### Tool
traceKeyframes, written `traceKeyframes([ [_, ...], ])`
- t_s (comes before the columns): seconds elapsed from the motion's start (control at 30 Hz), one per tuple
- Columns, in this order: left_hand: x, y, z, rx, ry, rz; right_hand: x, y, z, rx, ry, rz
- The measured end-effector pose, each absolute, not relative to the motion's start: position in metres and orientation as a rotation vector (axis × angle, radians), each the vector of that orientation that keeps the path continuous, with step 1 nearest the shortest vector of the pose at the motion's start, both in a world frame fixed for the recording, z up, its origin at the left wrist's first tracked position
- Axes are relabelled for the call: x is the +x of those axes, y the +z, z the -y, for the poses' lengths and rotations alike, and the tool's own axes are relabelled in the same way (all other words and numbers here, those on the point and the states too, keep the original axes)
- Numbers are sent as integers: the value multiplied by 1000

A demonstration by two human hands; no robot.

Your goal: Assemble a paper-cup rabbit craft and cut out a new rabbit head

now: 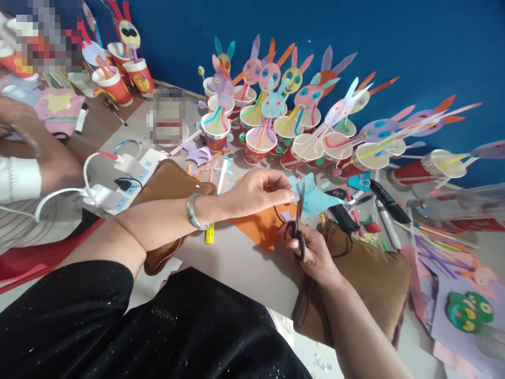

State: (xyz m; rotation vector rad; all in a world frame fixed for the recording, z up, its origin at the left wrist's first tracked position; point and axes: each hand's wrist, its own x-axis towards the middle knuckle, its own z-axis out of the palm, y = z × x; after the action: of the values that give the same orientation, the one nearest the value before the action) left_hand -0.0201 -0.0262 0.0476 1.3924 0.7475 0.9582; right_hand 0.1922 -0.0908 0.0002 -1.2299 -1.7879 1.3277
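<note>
My left hand, with a jade-like bangle on its wrist, pinches the edge of light blue paper. My right hand has its fingers through the black handles of a pair of scissors. The scissor blades point up and away from me, right beside the left fingertips and in front of the blue paper. Whether the blades touch the paper is hard to tell. Beneath both hands lies a sheet of orange paper on the table.
Paper cups with straw-and-paper rabbit figures line the blue wall. Brown cushions lie by both forearms. A power strip with white cables sits left. Markers and scraps lie right. Another person's arm is at far left.
</note>
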Motion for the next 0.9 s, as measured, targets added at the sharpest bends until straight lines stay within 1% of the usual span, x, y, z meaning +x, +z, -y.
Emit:
traceKeyframes([
  [0.9,-22,48,26,1459,939,-762,194,-2,89,-1239,1308,1791],
])
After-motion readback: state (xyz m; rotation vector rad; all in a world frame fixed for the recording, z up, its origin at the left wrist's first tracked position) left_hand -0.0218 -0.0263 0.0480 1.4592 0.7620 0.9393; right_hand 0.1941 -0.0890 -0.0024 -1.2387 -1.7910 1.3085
